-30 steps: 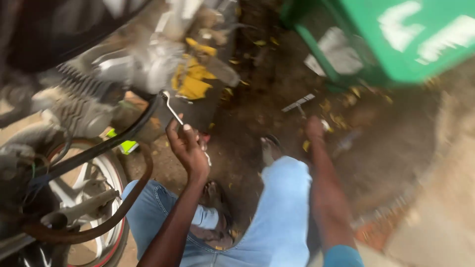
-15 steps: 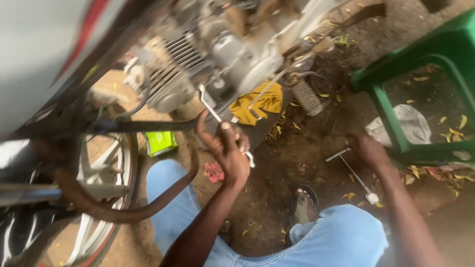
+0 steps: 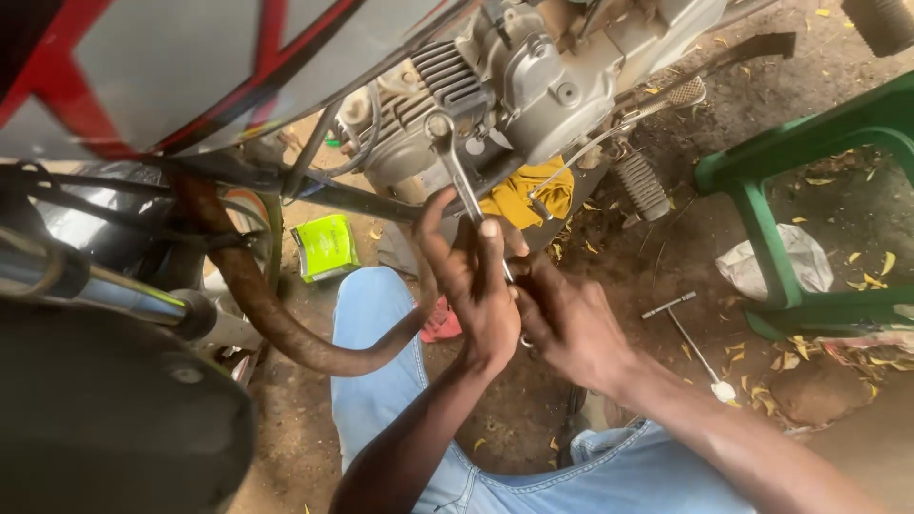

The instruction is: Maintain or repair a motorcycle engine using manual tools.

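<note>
A grey motorcycle engine (image 3: 533, 86) hangs over the dirt ground in the upper middle. A silver ring spanner (image 3: 457, 171) reaches up to it, its ring end on the engine casing. My left hand (image 3: 471, 286) is wrapped around the spanner's shaft, thumb up along it. My right hand (image 3: 571, 324) is pressed against the left one from the right, fingers closed on the spanner's lower end. My knees in blue jeans (image 3: 381, 352) are below the hands.
A rusty exhaust pipe (image 3: 276, 314) curves at left beside a wheel. A green plastic stool (image 3: 771, 247) stands at right, a T-handle wrench (image 3: 690, 333) on the ground beside it. A yellow rag (image 3: 538, 195) and a green box (image 3: 326, 246) lie under the engine.
My right hand left the ground near the T-handle wrench and joined the left hand on the spanner. The view swung up toward the engine, and the spanner's ring end went onto the casing.
</note>
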